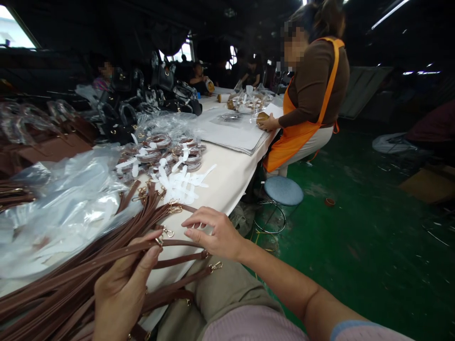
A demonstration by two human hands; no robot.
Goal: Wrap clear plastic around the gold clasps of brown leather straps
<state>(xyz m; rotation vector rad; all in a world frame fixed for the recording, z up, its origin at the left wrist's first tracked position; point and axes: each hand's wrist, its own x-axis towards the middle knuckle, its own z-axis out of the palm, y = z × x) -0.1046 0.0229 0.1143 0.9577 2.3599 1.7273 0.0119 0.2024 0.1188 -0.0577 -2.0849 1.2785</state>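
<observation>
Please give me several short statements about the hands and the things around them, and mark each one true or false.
1. The left hand holds a strap. True.
2. The right hand touches the stool. False: it is near the strap, apart from the stool.
3. The apron is orange. True.
4. The floor is white. False: it is green.
5. Plastic lies on the table. True.

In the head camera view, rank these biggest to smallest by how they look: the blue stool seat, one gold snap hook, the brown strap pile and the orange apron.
1. Brown strap pile, helped by nearness
2. Orange apron
3. Blue stool seat
4. Gold snap hook
</observation>
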